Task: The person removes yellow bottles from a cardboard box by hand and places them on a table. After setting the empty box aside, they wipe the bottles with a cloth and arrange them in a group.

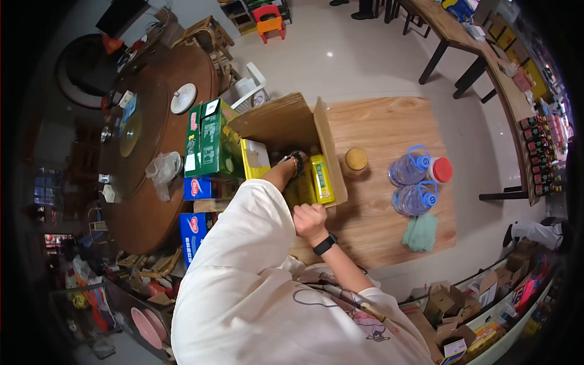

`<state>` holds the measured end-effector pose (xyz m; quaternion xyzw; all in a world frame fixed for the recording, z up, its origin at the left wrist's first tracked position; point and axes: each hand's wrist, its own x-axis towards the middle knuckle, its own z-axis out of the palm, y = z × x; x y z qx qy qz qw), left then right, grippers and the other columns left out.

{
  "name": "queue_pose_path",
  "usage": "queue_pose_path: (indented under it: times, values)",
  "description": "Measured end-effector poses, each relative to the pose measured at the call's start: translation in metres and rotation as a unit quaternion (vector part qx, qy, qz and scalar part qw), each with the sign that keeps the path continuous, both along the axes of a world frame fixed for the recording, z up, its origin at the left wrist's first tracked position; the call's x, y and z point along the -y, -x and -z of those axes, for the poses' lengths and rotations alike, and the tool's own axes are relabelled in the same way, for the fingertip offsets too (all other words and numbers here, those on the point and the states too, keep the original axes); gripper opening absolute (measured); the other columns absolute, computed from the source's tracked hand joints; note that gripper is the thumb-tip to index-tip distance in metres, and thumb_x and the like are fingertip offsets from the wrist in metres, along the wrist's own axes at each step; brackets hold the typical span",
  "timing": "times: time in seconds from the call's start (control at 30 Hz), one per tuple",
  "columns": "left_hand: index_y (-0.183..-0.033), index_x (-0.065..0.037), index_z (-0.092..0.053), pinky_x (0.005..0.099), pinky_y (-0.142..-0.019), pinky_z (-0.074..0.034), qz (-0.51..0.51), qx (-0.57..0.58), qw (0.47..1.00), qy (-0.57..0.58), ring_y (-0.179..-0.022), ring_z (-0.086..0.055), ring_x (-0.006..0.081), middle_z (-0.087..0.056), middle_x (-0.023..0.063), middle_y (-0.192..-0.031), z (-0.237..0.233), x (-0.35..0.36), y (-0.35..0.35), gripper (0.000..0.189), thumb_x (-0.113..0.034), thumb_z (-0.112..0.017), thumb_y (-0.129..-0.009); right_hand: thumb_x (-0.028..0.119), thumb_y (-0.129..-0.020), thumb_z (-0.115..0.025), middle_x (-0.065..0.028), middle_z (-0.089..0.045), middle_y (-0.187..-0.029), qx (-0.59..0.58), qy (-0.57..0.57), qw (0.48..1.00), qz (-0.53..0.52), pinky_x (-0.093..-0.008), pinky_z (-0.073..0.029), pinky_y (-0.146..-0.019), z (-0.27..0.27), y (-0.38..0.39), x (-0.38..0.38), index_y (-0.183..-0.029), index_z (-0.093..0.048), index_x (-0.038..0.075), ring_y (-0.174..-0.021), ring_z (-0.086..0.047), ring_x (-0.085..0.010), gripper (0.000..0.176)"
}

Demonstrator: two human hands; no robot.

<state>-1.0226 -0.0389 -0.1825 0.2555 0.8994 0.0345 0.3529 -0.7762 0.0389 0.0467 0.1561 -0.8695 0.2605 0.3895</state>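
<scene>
An open cardboard box (334, 158) stands on the wooden table, flaps raised. My left hand (300, 157), with a dark bracelet at the wrist, reaches down inside it; the fingers are hidden. Beside that hand is a yellow package (320, 177) with a green-and-white label, and more yellow packages lie partly shadowed below. A yellow-and-white carton (255, 157) shows at the box's left side. My right hand (311, 220), with a black watch on its wrist, is closed on the box's near edge, fingers curled.
Right of the box, a yellow-lidded jar (355, 160), two large water bottles (409, 170), a red-lidded tub (441, 170) and a green cloth (420, 233) sit on the wooden table (383, 121). Green cartons (210, 140) and blue boxes (193, 231) are stacked left, beside a round table (173, 67).
</scene>
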Motion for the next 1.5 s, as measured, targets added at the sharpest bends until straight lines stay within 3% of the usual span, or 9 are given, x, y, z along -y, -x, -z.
queue_pose_path:
  times: [0.13, 0.17, 0.33, 0.5, 0.63, 0.73, 0.9, 1.2, 1.5]
  values:
    - [-0.102, -0.012, -0.067, 0.0306, -0.064, -0.048, -0.289, 0.151, 0.921, -0.213, -0.069, -0.06, 0.0137, -0.064, -0.0004, -0.083, -0.011, 0.015, 0.01, 0.022, -0.022, -0.053, -0.088, 0.016, -0.065, -0.064, 0.0019, -0.045, -0.056, -0.018, 0.028, 0.999, 0.017, -0.03, -0.029, -0.052, -0.012, 0.005, 0.005, -0.053, -0.046, 0.016, -0.051, -0.046, -0.0144, 0.021]
    - [-0.062, -0.01, -0.068, 0.0328, -0.045, -0.039, -0.348, 0.071, 0.921, -0.16, -0.046, -0.047, 0.0129, -0.054, 0.0024, -0.053, -0.081, -0.02, -0.014, 0.013, -0.019, -0.067, -0.073, 0.016, -0.067, -0.065, 0.0023, -0.045, -0.055, -0.024, 0.023, 0.999, 0.017, -0.0299, -0.029, -0.052, -0.009, 0.006, 0.005, -0.054, -0.047, 0.016, -0.05, -0.046, -0.0146, 0.022]
    - [-0.08, -0.007, -0.068, 0.0334, -0.063, -0.054, -0.128, -0.066, 0.989, -0.029, -0.072, -0.069, 0.0227, -0.07, 0.0094, -0.08, -0.174, -0.056, -0.061, 0.02, -0.015, -0.078, -0.065, 0.016, -0.068, -0.064, 0.0019, -0.047, -0.055, -0.036, 0.023, 0.998, 0.037, -0.0307, -0.031, -0.054, -0.013, 0.004, 0.003, -0.053, -0.047, 0.016, -0.052, -0.048, -0.0155, 0.023]
    - [-0.086, -0.002, -0.056, 0.0434, -0.073, -0.05, 0.025, -0.131, 0.958, -0.252, -0.086, -0.059, 0.0365, -0.058, 0.0182, -0.091, -0.28, -0.022, -0.129, 0.037, -0.019, -0.075, -0.058, 0.014, -0.067, -0.065, 0.0, -0.048, -0.055, -0.007, 0.041, 0.999, 0.016, -0.0343, -0.035, -0.058, -0.019, -0.009, -0.002, -0.054, -0.049, 0.013, -0.054, -0.048, -0.0195, 0.021]
    - [-0.081, -0.003, -0.052, 0.031, -0.065, -0.047, -0.041, -0.123, 0.907, -0.401, -0.076, -0.056, 0.0188, -0.054, 0.0095, -0.082, -0.366, 0.017, -0.155, 0.034, -0.015, -0.077, -0.062, 0.011, -0.065, -0.068, -0.0097, -0.054, -0.079, 0.041, 0.139, 0.989, 0.01, -0.0397, -0.04, -0.074, -0.049, -0.018, -0.007, -0.08, -0.055, 0.008, -0.079, -0.053, -0.0274, 0.02]
    - [-0.086, -0.003, -0.051, 0.0209, -0.063, -0.047, -0.081, -0.065, 0.815, -0.57, -0.077, -0.056, 0.007, -0.055, 0.0017, -0.084, -0.421, 0.052, -0.192, 0.032, -0.009, -0.078, -0.068, 0.006, -0.063, -0.07, -0.0141, -0.05, -0.107, -0.014, 0.165, 0.984, 0.071, -0.0423, -0.037, -0.092, -0.107, -0.033, -0.015, -0.11, -0.05, 0.007, -0.105, -0.048, -0.031, 0.051]
    - [-0.086, -0.003, -0.059, 0.0211, -0.073, -0.044, -0.145, -0.011, 0.779, -0.61, -0.08, -0.054, 0.0084, -0.055, 0.0023, -0.089, -0.503, 0.119, -0.262, 0.03, -0.001, -0.08, -0.064, 0.007, -0.062, -0.074, -0.0139, -0.047, -0.128, 0.165, 0.188, 0.95, -0.188, -0.0424, -0.032, -0.103, -0.162, -0.062, -0.01, -0.131, -0.042, 0.008, -0.118, -0.044, -0.0318, 0.076]
    - [-0.092, -0.006, -0.069, 0.0307, -0.069, -0.05, -0.087, -0.103, 0.918, -0.372, -0.078, -0.061, 0.0236, -0.063, 0.0094, -0.085, -0.437, 0.178, -0.348, 0.027, -0.012, -0.077, -0.067, 0.021, -0.062, -0.078, -0.0173, -0.063, -0.102, 0.444, 0.126, 0.795, -0.394, -0.0407, -0.048, -0.082, -0.078, -0.126, 0.071, -0.121, -0.051, 0.008, -0.094, -0.059, -0.0375, 0.066]
    - [-0.094, -0.005, -0.061, 0.0427, -0.075, -0.049, -0.211, -0.222, 0.893, -0.33, -0.085, -0.06, 0.0346, -0.058, 0.0142, -0.093, -0.25, 0.21, -0.376, 0.025, -0.002, -0.065, -0.07, 0.009, -0.068, -0.072, -0.0222, -0.061, -0.099, 0.453, 0.218, 0.837, -0.215, -0.0412, -0.047, -0.08, 0.11, -0.118, 0.13, -0.107, -0.049, 0.003, -0.094, -0.059, -0.0396, 0.046]
